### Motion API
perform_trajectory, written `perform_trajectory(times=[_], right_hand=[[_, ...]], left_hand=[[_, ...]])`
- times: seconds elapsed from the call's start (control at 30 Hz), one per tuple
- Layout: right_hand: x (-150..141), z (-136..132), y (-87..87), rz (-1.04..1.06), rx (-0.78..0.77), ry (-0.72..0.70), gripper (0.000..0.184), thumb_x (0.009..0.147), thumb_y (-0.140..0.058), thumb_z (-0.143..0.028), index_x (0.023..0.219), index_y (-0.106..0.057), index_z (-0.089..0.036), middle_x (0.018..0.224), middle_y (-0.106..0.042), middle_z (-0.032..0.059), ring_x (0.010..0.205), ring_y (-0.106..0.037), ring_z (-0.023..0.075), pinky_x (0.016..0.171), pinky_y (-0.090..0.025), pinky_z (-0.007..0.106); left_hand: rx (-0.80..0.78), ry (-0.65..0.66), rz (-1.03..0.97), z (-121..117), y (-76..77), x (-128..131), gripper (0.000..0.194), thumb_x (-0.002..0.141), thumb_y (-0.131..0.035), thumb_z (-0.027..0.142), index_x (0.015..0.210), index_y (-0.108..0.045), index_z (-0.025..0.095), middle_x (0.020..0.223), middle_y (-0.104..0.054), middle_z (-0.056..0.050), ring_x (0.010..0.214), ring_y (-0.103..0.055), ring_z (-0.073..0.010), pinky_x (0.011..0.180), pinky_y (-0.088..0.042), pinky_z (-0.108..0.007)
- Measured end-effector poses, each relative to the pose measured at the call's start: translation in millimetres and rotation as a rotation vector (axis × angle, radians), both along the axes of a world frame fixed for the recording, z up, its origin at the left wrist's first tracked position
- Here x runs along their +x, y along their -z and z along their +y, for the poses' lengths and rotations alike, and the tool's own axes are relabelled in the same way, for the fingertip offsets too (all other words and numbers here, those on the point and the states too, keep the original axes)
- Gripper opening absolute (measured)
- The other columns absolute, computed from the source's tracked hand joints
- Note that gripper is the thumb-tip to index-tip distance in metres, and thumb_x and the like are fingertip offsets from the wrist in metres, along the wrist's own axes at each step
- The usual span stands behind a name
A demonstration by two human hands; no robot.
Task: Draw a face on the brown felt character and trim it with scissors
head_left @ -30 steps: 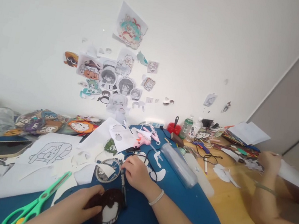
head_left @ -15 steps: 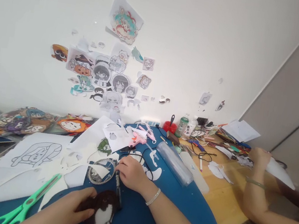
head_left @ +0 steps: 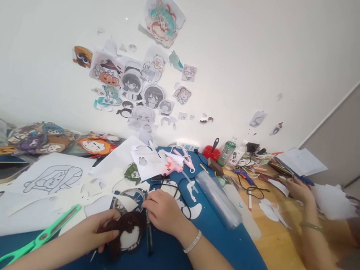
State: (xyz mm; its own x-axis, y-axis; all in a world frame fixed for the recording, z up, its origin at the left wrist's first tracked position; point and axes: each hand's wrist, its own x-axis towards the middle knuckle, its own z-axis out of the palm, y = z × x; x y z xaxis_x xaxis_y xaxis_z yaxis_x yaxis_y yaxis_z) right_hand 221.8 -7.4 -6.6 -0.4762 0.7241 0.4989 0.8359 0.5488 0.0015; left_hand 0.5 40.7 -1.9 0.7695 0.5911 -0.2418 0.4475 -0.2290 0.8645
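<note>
Across the middle of the white wall [head_left: 242,48] cling cartoon cutouts [head_left: 153,98]; below, the blue mat [head_left: 225,257] gives way to bare wood at right, where another person's hand [head_left: 298,190] reaches in. At bottom centre, the left hand [head_left: 103,230] pinches a dark brown and white piece [head_left: 128,234] between thumb and curled fingers. The right hand [head_left: 162,210], fingers bunched nearly closed, grips a dark pen [head_left: 149,236].

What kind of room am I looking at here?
Probably a craft workspace: green-handled scissors and a pink glue gun lie on the blue tabletop, and cartoon drawings cover part of the wall.
</note>
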Motion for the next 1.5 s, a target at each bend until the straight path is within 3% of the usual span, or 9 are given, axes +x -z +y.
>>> perform_trajectory(times=[0.13,0.63,0.9,1.03,1.17,1.33,1.5], right_hand=[[1.0,0.7,0.9,-0.015,-0.015,-0.042,0.020,0.083,-0.043,-0.007,0.087,-0.061,-0.014,0.085,-0.058,0.0073,0.077,-0.047,0.0186,0.067,-0.042,0.029],[3.4,4.8,2.5,-0.053,-0.038,-0.021,0.019,0.083,-0.043,-0.009,0.084,-0.062,-0.014,0.090,-0.059,0.0080,0.080,-0.047,0.0189,0.072,-0.044,0.030],[2.3,2.1,1.4,-0.018,-0.034,-0.028,0.018,0.082,-0.044,-0.007,0.085,-0.060,-0.015,0.086,-0.057,0.0071,0.076,-0.045,0.0184,0.067,-0.040,0.029],[2.1,1.9,2.5,0.025,-0.033,-0.033,0.019,0.081,-0.044,-0.006,0.083,-0.060,-0.016,0.083,-0.057,0.0064,0.074,-0.045,0.0183,0.065,-0.040,0.029],[1.6,0.0,0.8,0.133,-0.032,0.000,0.018,0.084,-0.043,-0.007,0.087,-0.058,-0.015,0.085,-0.057,0.0071,0.079,-0.048,0.0191,0.069,-0.041,0.030],[0.4,-5.9,-4.9,0.257,-0.051,-0.013,0.021,0.095,-0.033,-0.015,0.096,-0.053,-0.016,0.087,-0.058,0.0059,0.084,-0.051,0.0168,0.074,-0.043,0.028],[-1.2,-6.8,-2.2,0.238,-0.076,-0.040,0.023,0.095,-0.036,-0.030,0.094,-0.055,-0.016,0.087,-0.059,0.0081,0.081,-0.051,0.0202,0.071,-0.043,0.032]], left_hand=[[-0.030,0.000,0.033,5.8,4.1,0.1,0.032,0.073,-0.049,0.048,0.088,-0.048,0.020,0.060,-0.047,0.007,0.047,-0.050,-0.0109,0.037,-0.026,-0.020],[-0.015,0.014,0.011,11.7,11.2,0.2,0.039,0.072,-0.050,0.054,0.092,-0.052,0.019,0.062,-0.051,0.006,0.044,-0.050,-0.0091,0.034,-0.027,-0.017],[-0.056,-0.006,-0.030,10.6,14.5,-1.4,0.033,0.072,-0.053,0.047,0.088,-0.050,0.019,0.056,-0.048,0.008,0.042,-0.048,-0.0085,0.033,-0.024,-0.016],[-0.103,-0.010,-0.099,9.3,10.8,-1.3,0.034,0.071,-0.057,0.049,0.087,-0.049,0.020,0.055,-0.051,0.008,0.041,-0.050,-0.0086,0.033,-0.025,-0.016],[-0.163,-0.067,-0.196,8.0,3.1,-2.1,0.046,0.075,-0.053,0.058,0.102,-0.043,0.022,0.052,-0.052,0.009,0.040,-0.050,-0.0098,0.034,-0.032,-0.017],[-0.189,-0.146,-0.311,6.9,3.7,0.8,0.053,0.074,-0.054,0.061,0.106,-0.039,0.021,0.056,-0.060,0.005,0.043,-0.051,-0.0103,0.038,-0.038,-0.019],[-0.182,-0.188,-0.365,1.9,3.1,2.3,0.046,0.076,-0.055,0.056,0.102,-0.042,0.020,0.061,-0.063,0.003,0.045,-0.053,-0.0094,0.038,-0.038,-0.018]])
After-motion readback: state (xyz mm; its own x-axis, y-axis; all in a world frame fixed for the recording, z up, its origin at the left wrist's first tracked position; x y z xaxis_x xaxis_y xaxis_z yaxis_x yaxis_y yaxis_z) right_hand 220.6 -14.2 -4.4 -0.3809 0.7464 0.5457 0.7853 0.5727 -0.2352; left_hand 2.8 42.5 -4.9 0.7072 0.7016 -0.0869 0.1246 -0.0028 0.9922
